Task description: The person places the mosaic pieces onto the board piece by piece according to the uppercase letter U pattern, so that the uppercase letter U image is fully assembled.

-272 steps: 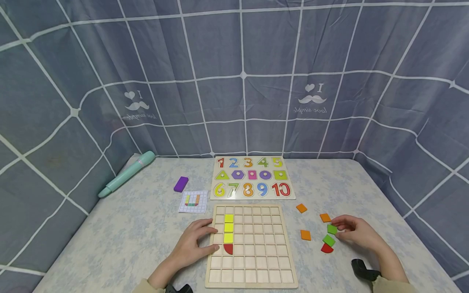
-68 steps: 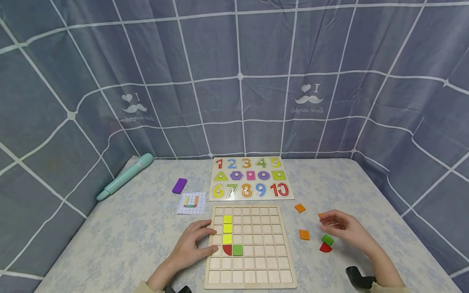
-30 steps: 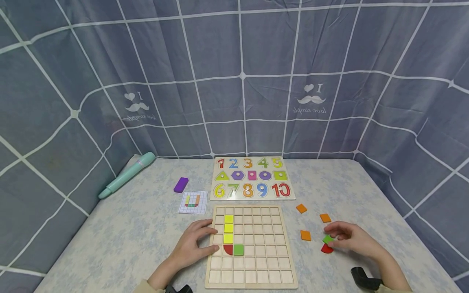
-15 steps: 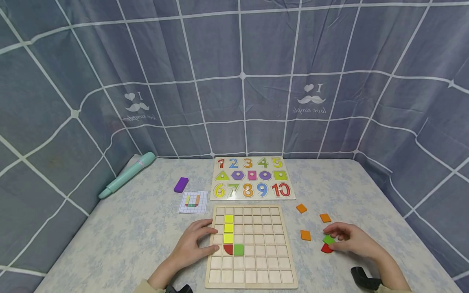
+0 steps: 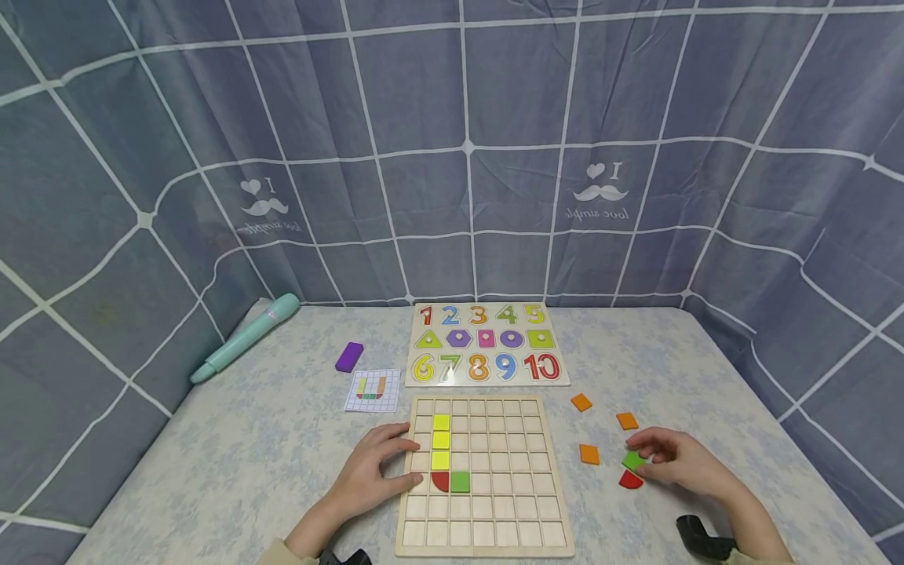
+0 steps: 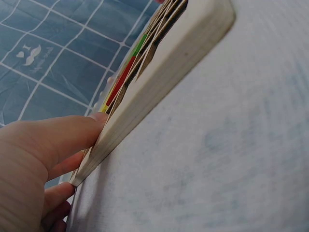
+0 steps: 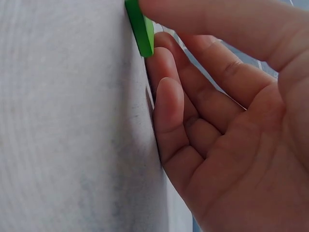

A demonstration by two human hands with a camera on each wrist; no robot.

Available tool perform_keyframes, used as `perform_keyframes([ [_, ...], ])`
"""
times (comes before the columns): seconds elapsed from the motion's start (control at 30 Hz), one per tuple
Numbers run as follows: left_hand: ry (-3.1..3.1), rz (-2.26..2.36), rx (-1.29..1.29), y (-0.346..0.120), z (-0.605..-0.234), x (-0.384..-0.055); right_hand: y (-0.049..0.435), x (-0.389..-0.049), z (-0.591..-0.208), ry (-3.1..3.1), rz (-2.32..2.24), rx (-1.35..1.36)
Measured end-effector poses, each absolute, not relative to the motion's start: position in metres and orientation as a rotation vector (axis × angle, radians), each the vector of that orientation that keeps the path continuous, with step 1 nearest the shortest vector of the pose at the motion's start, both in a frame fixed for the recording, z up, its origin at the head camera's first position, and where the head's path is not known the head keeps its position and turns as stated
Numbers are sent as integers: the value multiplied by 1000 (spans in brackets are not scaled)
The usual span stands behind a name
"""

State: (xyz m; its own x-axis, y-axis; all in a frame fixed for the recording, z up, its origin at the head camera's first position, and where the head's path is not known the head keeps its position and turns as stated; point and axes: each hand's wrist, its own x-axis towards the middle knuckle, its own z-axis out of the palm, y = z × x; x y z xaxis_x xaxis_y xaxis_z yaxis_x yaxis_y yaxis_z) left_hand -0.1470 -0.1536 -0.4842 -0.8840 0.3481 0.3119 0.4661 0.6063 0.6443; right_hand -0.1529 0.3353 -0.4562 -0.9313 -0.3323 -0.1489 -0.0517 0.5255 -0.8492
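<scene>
In the head view, my left hand (image 5: pixel 370 471) rests at the left edge of a wooden grid board (image 5: pixel 504 537), thumb and fingertips touching its rim. The left wrist view shows the thumb (image 6: pixel 77 133) lying along that rim. On the board, yellow square tiles (image 5: pixel 441 440) form a column above a red quarter-round tile (image 5: pixel 440 481), with a green square tile (image 5: pixel 460 482) beside it. To the right, my right hand (image 5: pixel 681 463) pinches another green square tile (image 5: pixel 632 461) low at the tabletop, its far edge partly behind the fingers. A second red quarter-round tile (image 5: pixel 631 479) lies just below.
Orange square tiles (image 5: pixel 589 454) lie between board and right hand. Behind the board is a number-and-shape puzzle (image 5: pixel 487 345). A pattern card (image 5: pixel 372 391), a purple block (image 5: pixel 349 357) and a teal wand-like object (image 5: pixel 243 339) are at left. A grid-patterned curtain (image 5: pixel 523 188) encloses the table.
Since the oldest frame, one green tile has gone from the right-hand group onto the board beside the red one. My right hand has moved to the other green tile; the left stays put.
</scene>
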Motion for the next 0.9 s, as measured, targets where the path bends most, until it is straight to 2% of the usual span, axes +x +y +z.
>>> perform_keyframes([
  [0.9, -2716, -1202, -650, -155, -484, -148, 327, -149, -453, 2687, -1203, -227],
])
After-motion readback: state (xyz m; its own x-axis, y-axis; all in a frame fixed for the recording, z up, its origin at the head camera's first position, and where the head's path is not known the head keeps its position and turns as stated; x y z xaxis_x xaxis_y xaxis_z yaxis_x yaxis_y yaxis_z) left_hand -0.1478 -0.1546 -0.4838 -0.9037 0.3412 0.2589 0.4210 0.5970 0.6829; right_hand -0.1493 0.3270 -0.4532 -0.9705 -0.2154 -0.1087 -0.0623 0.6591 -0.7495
